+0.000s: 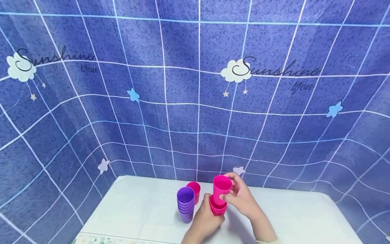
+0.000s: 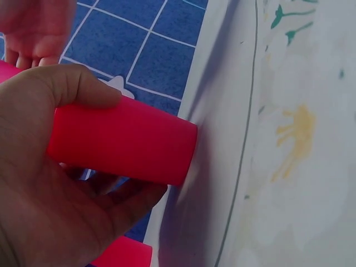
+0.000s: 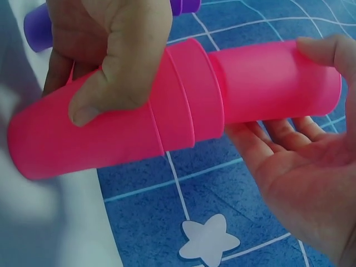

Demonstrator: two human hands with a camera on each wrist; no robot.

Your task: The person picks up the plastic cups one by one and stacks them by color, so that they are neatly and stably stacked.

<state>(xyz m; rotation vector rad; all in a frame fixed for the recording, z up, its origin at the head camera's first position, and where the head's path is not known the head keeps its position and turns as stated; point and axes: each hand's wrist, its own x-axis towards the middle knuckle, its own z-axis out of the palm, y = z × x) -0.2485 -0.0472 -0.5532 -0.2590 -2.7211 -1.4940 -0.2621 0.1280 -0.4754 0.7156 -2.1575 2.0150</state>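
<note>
My left hand (image 1: 206, 221) grips a short stack of pink cups (image 3: 117, 139), which stands upright on the white table with several rims showing. My right hand (image 1: 242, 199) holds a single pink cup (image 1: 221, 190), thumb on the near side and fingers behind. The base of that cup sits inside the mouth of the stack, while most of its wall stands out above. Left of the hands is a stack of purple cups (image 1: 186, 204), nested and upright. Just behind it stands another pink cup (image 1: 195, 192), partly hidden by the purple ones.
The white-covered table (image 1: 134, 203) reaches out to both sides of the hands. A patterned cloth (image 1: 100, 239) lies along its near left edge. Behind and around it hangs a blue gridded curtain (image 1: 182, 101) with clouds and stars.
</note>
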